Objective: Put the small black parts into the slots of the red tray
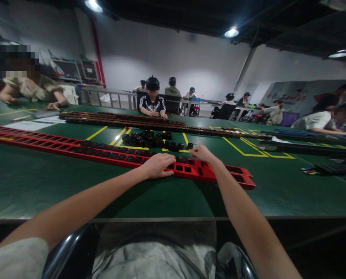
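A long red frame (187,175) with two rows of square openings lies across the green table in front of me. Many openings in its middle stretch hold black square parts (122,156). My left hand (160,164) rests on the frame, fingers stretched over it and thumb apart along the near edge. Above the far side of the frame is my right hand (203,154), its fingers curled together close to a small black part (190,146). Whatever is between those fingertips is hidden. Just beyond the frame sits a loose pile of black parts (145,138).
Long dark strips (123,120) lie stacked across the table behind the pile. Yellow tape lines (254,155) mark the green tabletop (126,201). A cable bundle (332,169) lies at the right. A person (152,101) works opposite; others sit left, right and farther back.
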The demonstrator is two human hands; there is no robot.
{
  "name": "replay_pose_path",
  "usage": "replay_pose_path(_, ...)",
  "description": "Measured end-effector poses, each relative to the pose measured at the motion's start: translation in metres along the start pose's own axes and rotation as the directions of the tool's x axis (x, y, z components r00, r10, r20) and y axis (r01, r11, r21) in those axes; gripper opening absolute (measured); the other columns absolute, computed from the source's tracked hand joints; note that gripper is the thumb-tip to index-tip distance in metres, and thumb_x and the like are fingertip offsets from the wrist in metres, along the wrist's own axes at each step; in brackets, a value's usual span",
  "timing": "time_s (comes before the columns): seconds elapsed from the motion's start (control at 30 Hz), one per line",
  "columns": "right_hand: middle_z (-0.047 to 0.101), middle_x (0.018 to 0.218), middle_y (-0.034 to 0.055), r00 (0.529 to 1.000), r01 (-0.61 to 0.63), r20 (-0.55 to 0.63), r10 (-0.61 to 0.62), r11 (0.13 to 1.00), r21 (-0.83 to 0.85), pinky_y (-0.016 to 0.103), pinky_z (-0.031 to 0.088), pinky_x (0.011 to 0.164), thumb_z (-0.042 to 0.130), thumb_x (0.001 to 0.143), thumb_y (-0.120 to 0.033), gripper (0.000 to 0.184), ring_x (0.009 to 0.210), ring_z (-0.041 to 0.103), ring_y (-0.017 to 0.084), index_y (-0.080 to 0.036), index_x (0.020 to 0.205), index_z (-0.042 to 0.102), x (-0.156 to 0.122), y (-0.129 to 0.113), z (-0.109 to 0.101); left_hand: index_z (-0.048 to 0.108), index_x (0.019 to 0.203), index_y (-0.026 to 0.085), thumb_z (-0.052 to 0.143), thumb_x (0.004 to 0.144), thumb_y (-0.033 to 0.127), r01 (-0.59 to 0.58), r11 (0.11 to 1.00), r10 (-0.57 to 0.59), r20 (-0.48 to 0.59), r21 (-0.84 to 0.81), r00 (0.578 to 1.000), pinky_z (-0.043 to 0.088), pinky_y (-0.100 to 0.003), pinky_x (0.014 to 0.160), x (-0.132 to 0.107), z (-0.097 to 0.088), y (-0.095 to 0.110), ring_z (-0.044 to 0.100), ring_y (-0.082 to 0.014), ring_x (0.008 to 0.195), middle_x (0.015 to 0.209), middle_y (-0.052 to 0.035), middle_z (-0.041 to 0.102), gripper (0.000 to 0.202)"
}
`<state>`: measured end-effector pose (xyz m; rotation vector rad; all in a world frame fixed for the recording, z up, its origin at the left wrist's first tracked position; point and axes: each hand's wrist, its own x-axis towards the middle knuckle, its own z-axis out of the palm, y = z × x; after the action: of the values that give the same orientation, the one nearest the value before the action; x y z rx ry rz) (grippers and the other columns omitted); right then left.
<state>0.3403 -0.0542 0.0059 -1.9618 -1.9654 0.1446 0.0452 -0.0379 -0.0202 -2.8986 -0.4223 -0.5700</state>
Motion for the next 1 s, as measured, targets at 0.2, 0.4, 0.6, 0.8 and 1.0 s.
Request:
replay_pose_path(0.2, 0.066, 0.122, 0.0167, 0.99, 0.061, -0.119, -0.079, 0.987, -0.148, 0.029, 0.044, 0.098, 0.053, 0.094, -0.027, 0.033, 0.113, 0.062, 0.025, -0.011, 0.116, 0.071, 0.01, 0.007, 0.013, 0.049, 0.143, 0.023, 0.044, 0.099, 0.049, -0.032, 0.994, 0.028, 0.041, 0.101, 0.999, 0.041, -0.039, 0.11, 0.004, 0.01, 0.003, 0.046, -0.0251, 0.139, 0.154, -0.0069, 0.046, 0.051)
replay_pose_path(0.4, 0.048, 0.148, 0.0175, 0.999, 0.031, 0.049, -0.02, 0.97, -0.243, 0.032, 0.038, 0.11, 0.056, 0.095, -0.036, 0.049, 0.135, 0.049, 0.028, -0.014, 0.139, 0.057, 0.029, 0.007, 0.019, 0.053, 0.139, 0.023, 0.043, 0.1, 0.05, -0.018, 0.987, 0.011, 0.05, 0.158, 0.999, 0.043, -0.041, 0.108, 0.003, 0.008, 0.005, 0.049, -0.0264, 0.136, 0.153, -0.0066, 0.048, 0.048)
replay_pose_path(0.6, 0.061, 0.129, 0.0194, 0.998, -0.046, 0.022, 0.053, 0.969, -0.242, 0.032, 0.047, 0.093, 0.061, 0.092, -0.036, 0.054, 0.111, 0.062, 0.028, -0.013, 0.139, 0.053, 0.059, 0.005, 0.02, 0.054, 0.139, 0.022, 0.043, 0.1, 0.051, -0.008, 0.993, 0.001, 0.058, 0.118, 0.998, 0.045, -0.043, 0.108, 0.003, 0.005, 0.004, 0.048, -0.0268, 0.137, 0.152, -0.0079, 0.048, 0.049)
replay_pose_path(0.8, 0.07, 0.104, 0.0145, 0.994, -0.089, -0.084, 0.075, 0.979, -0.185, 0.028, 0.045, 0.076, 0.067, 0.08, -0.015, 0.029, 0.093, 0.063, 0.024, -0.011, 0.108, 0.064, 0.053, 0.004, 0.013, 0.055, 0.138, 0.021, 0.043, 0.099, 0.052, -0.001, 0.997, -0.005, 0.074, 0.082, 0.997, 0.045, -0.046, 0.108, 0.002, 0.003, 0.004, 0.048, -0.0287, 0.137, 0.152, -0.0096, 0.048, 0.051)
replay_pose_path(1.0, 0.068, 0.095, 0.006, 0.979, 0.0, -0.203, -0.006, 1.0, -0.029, 0.027, 0.045, 0.073, 0.068, 0.074, -0.015, 0.022, 0.084, 0.059, 0.019, -0.015, 0.096, 0.062, 0.012, 0.012, 0.002, 0.055, 0.138, 0.023, 0.044, 0.099, 0.051, 0.019, 0.999, -0.024, 0.085, 0.049, 0.996, 0.042, -0.043, 0.11, 0.001, 0.001, 0.005, 0.048, -0.0274, 0.137, 0.152, -0.0085, 0.047, 0.049)
